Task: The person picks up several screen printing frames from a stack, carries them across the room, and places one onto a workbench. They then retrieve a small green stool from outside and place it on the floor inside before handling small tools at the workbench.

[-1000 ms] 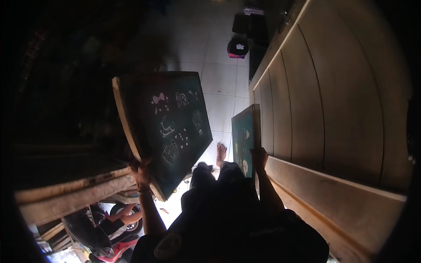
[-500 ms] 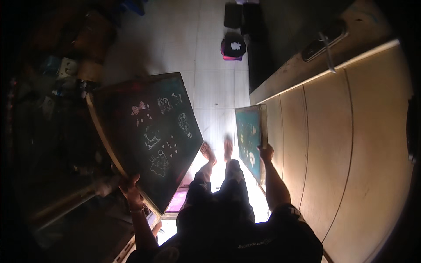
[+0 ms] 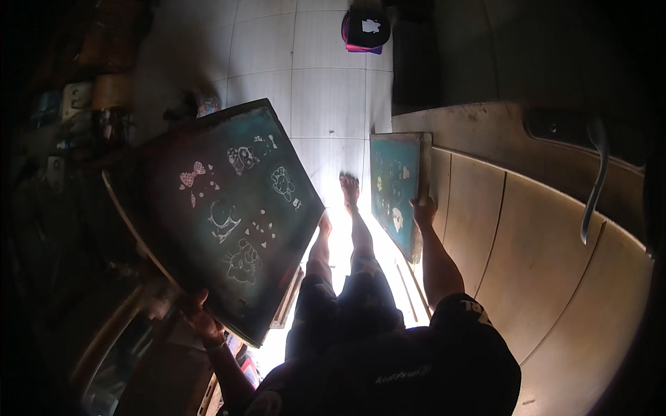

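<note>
My left hand [image 3: 201, 320] is closed on the lower outer edge of a large screen-printing frame [image 3: 215, 256], tilted at my left side. Its dark green mesh carries pale cartoon animal, bow and petal-like shapes. A narrower-looking screen-printing frame [image 3: 388, 177], teal with small pale and yellow figures and a wooden edge, hangs upright at my right side. My right hand [image 3: 424, 210] grips that wooden edge, thumb showing, the other fingers partly hidden. Both frames are held above the floor, apart from each other, with my bare feet between them.
A panelled door [image 3: 527, 256] with a metal handle [image 3: 594, 180] stands close on my right. Ahead on the pale tiled floor [image 3: 326, 104] lies a round black item [image 3: 368, 31] over something purple-pink. Dark clutter and a wall socket [image 3: 76, 99] are at left. Bright light falls around my legs.
I have stepped forward, with the other foot now in front. Both screen-printing frames came along in my hands. The door handle now sits nearer on my right, and the round black item appears farther up.
</note>
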`<state>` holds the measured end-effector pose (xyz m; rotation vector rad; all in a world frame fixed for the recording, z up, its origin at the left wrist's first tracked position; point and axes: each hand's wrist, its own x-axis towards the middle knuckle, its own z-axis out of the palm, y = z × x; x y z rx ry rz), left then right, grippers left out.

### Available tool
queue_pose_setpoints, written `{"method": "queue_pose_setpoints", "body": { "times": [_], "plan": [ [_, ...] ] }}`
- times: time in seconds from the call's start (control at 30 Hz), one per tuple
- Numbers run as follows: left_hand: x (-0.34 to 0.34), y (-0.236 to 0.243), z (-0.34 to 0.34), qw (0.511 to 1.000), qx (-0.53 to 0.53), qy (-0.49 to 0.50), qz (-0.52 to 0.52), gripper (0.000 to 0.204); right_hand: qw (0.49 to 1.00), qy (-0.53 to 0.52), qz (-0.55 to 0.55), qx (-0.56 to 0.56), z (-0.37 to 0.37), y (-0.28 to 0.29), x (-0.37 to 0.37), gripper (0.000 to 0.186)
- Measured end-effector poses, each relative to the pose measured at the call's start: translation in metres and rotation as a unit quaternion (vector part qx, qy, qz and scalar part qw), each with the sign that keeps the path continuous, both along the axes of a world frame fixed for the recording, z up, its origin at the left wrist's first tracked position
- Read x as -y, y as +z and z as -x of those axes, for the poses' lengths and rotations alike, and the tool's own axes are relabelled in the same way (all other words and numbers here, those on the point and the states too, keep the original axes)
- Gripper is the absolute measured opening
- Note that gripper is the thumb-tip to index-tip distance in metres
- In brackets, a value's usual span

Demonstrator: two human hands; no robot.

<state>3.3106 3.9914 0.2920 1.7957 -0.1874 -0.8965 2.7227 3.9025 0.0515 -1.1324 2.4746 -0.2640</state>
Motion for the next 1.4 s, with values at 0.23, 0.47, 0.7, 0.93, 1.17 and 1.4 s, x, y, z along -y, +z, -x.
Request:
{"method": "queue_pose_setpoints", "body": {
  "times": [0.23,0.47,0.7,0.93,1.17,1.4],
  "plan": [
    [0.005,0.008,0.005,0.997,-0.073,-0.020,-0.005,0.042,0.972,0.024,-0.181,-0.146,-0.014,0.033,0.002,0.049],
    [0.003,0.001,0.003,0.994,0.061,-0.037,-0.085,0.039,0.939,0.092,-0.304,-0.135,0.008,0.046,0.005,0.044],
    [0.030,0.027,0.033,0.999,-0.019,-0.004,-0.033,0.040,0.919,0.184,-0.311,-0.160,0.037,0.020,0.009,0.036],
    [0.025,0.022,0.025,0.998,-0.043,-0.024,-0.046,0.043,0.880,0.253,-0.353,-0.192,0.037,0.039,0.024,0.033],
    [0.004,0.007,0.011,0.999,-0.051,-0.009,-0.005,0.037,0.874,0.217,-0.397,-0.178,0.041,0.031,0.026,0.039],
    [0.011,0.009,0.010,0.999,-0.047,-0.023,-0.012,0.029,0.871,0.272,-0.375,-0.161,0.019,0.038,0.037,0.043]
  ]
}}
